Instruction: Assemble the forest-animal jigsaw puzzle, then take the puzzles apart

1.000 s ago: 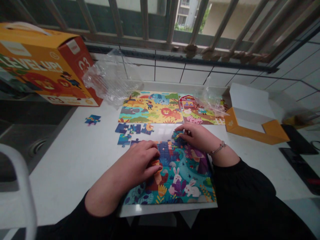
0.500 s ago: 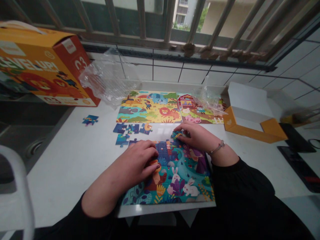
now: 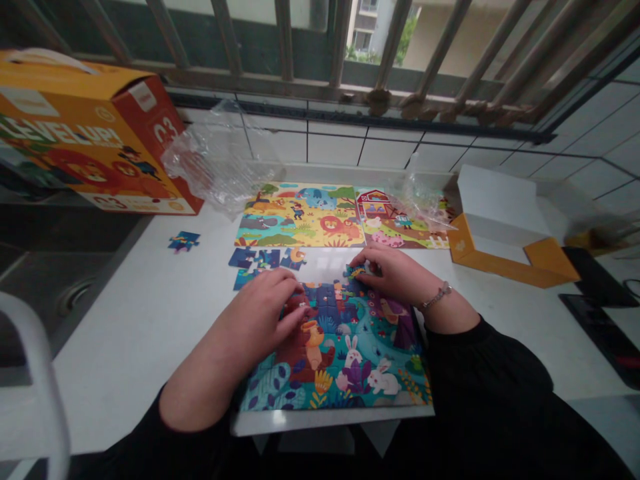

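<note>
A colourful jigsaw puzzle (image 3: 350,360) with rabbits and a fox lies partly built on the white table (image 3: 140,327) in front of me. My left hand (image 3: 265,313) rests on its upper left corner with fingers curled, pressing on the pieces there. My right hand (image 3: 393,270) pinches a small blue-green puzzle piece (image 3: 354,271) at the puzzle's top edge. Several loose blue pieces (image 3: 265,260) lie just beyond the left hand. One stray piece (image 3: 184,240) sits further left.
Two finished puzzles (image 3: 305,217) (image 3: 400,227) lie at the back by the tiled wall. An orange puzzle box (image 3: 95,147) and crumpled clear plastic (image 3: 220,160) stand at the back left. An open orange-and-white box (image 3: 500,233) is on the right. A sink (image 3: 55,287) lies left.
My left hand has slid up and left from the fox area to the puzzle's upper left corner, uncovering the fox. My right hand has stayed at the top edge with its piece.
</note>
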The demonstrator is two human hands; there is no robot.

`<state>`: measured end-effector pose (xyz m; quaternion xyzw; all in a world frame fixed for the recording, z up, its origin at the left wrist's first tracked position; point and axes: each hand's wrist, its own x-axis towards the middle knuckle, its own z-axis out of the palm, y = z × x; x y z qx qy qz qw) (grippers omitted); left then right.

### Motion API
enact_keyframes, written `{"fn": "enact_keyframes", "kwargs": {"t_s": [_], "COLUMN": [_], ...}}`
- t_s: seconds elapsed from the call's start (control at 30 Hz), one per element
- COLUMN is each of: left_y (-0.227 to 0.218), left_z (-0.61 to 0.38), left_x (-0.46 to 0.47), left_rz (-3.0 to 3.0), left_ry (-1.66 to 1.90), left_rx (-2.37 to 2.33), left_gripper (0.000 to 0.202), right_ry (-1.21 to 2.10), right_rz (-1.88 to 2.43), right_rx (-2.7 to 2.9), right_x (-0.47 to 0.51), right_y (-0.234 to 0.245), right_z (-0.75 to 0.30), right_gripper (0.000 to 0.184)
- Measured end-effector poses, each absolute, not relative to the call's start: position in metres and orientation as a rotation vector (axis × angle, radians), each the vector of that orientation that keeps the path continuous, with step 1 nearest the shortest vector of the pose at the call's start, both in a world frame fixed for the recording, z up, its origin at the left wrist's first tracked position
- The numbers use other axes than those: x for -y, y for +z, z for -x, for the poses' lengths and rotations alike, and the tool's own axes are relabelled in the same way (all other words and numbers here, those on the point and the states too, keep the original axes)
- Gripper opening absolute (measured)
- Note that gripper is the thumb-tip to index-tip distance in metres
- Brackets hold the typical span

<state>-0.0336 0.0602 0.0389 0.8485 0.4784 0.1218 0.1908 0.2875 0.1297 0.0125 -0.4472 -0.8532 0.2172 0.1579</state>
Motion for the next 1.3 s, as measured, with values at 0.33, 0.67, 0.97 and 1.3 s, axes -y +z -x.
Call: {"fn": "enact_keyframes", "kwargs": {"t_s": [0.33, 0.67, 0.97, 1.3], "left_y": [0.031, 0.033, 0.052, 0.052], "left_z": [0.068, 0.073, 0.057, 0.037], "left_x": [-0.068, -0.07, -0.061, -0.051], "left_rz": [-2.036, -1.887, -1.693, -1.746], "left_ry": [0.083, 0.178, 0.663, 0.787], "left_rx": [-2.34, -2.265, -1.609, -1.304], "left_gripper": [0.059, 0.058, 0.036, 0.022], "right_ry": [0.558, 0.51, 0.645, 1.14], "right_rz": [1.314, 1.289, 1.245, 0.984], "right_rx": [2.366, 2.338, 2.249, 2.158], "right_x": [-0.13, -0.13, -0.124, -0.104], "right_y": [0.012, 0.01, 0.021, 0.03], "right_z": [-0.286, -0.287, -0.279, -0.257], "right_gripper": [0.01, 0.01, 0.013, 0.026]}}
